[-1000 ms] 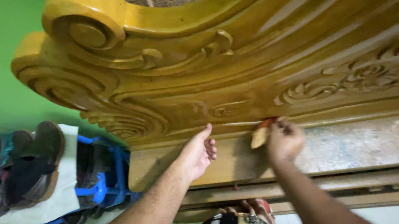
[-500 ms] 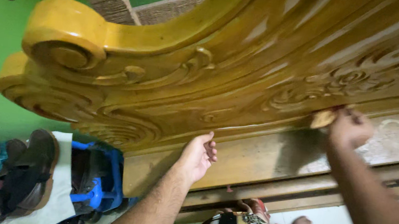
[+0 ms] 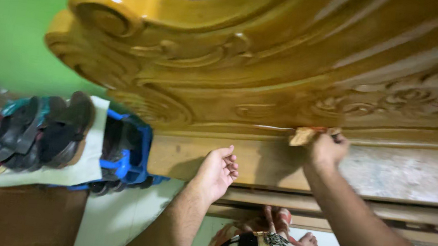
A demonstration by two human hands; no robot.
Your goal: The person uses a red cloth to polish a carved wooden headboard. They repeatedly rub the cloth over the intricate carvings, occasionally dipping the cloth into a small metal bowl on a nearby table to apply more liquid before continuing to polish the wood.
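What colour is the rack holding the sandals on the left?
Blue: the shoe rack shows best in the head view, with dark sandals on it.

Wall: green, behind everything.
Shoe rack: blue, lower left.
Shoes: dark sandals stacked on the rack.
White cloth: between the sandals and the rack.
Floor: white tiles.

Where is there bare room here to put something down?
Bare white floor lies between the shoe rack and the left hand. The plain board right of the right hand is bare too. The rack is packed with shoes.
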